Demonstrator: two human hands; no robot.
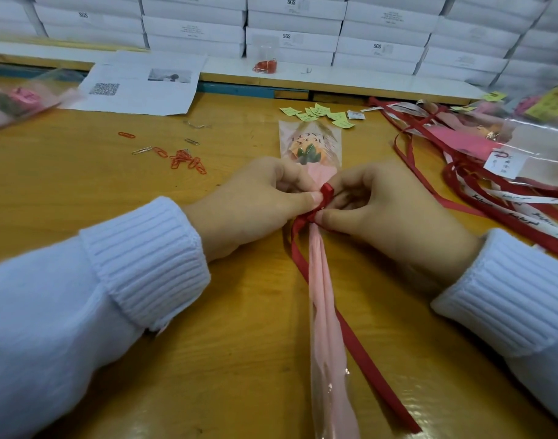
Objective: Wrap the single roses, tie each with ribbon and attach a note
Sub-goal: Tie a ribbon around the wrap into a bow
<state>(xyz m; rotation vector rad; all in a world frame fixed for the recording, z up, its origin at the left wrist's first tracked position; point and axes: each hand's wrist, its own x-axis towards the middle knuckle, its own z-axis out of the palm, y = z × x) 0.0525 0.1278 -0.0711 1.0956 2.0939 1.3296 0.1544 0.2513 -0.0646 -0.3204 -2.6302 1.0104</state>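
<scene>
- While the cellophane-sleeved orange rose point(309, 147) lies lengthwise on the yellow wooden table point(81, 191), both hands meet at its neck.
- The left hand point(255, 201), fingers curled, pinches the dark red satin ribbon point(327, 193) at the knot.
- The right hand point(375, 210) pinches it from the opposite side.
- Small green paper notes point(322, 114) lie just beyond the bloom.

Both forearms, in white ribbed sleeves point(138, 264), converge on the red ribbon point(326, 193). The left hand point(255, 204), just left of the ribbon, pinches it between thumb and curled fingers. The right hand point(388, 210), just right of it, pinches it likewise, knuckles up.
</scene>
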